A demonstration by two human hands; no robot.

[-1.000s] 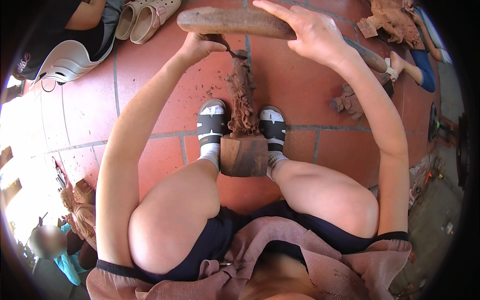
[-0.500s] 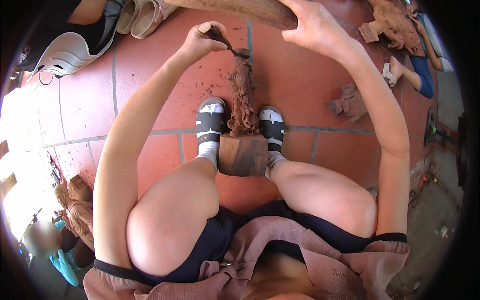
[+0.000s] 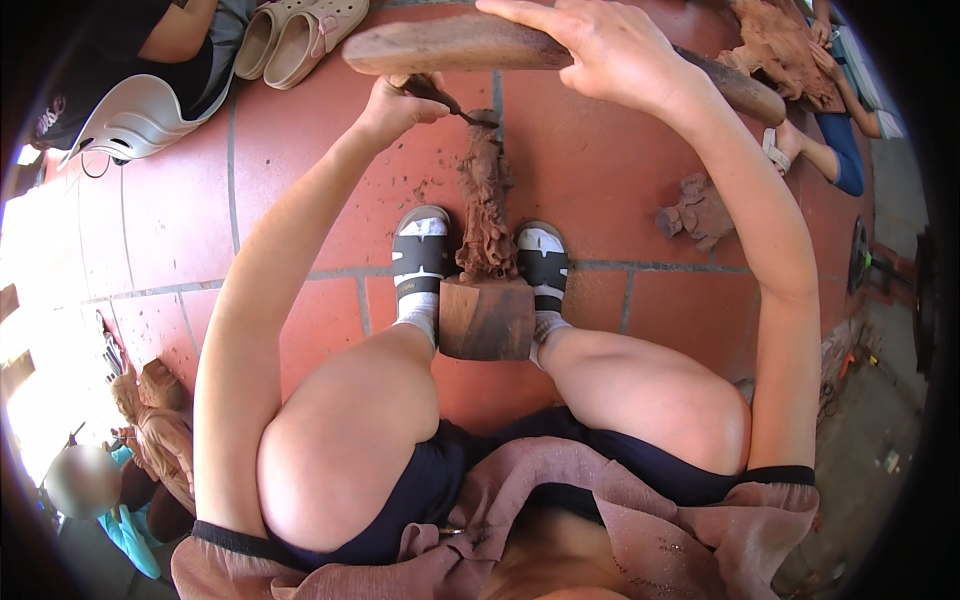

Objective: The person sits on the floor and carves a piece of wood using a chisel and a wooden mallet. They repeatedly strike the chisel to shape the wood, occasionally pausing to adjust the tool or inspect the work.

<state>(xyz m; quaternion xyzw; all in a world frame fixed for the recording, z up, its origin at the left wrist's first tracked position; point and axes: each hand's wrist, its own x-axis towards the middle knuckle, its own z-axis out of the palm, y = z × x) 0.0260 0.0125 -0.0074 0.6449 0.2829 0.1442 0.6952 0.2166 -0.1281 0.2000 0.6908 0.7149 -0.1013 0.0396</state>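
The reddish-brown carved wooden figure is on the floor between your feet, its squared brown wooden block base at the near end and its narrow carved end pointing far. At that far end is the tip of the slim dark chisel, much where it was half a second ago. Your left hand grasps the chisel, thumb toward the tip, at the figure's far left. Your right hand grips the long brown wooden mallet, index finger stretched along it. Half a second ago the mallet was farther off, cut by the view's far edge; now it has come nearer, its left end over the chisel's handle, though you cannot tell whether they touch. Black-strapped sandals flank the figure, and dark wood chips dot the red tiled floor to the left. A rough brown wooden piece lies right, a larger brown carving far right, and pale clogs far left.
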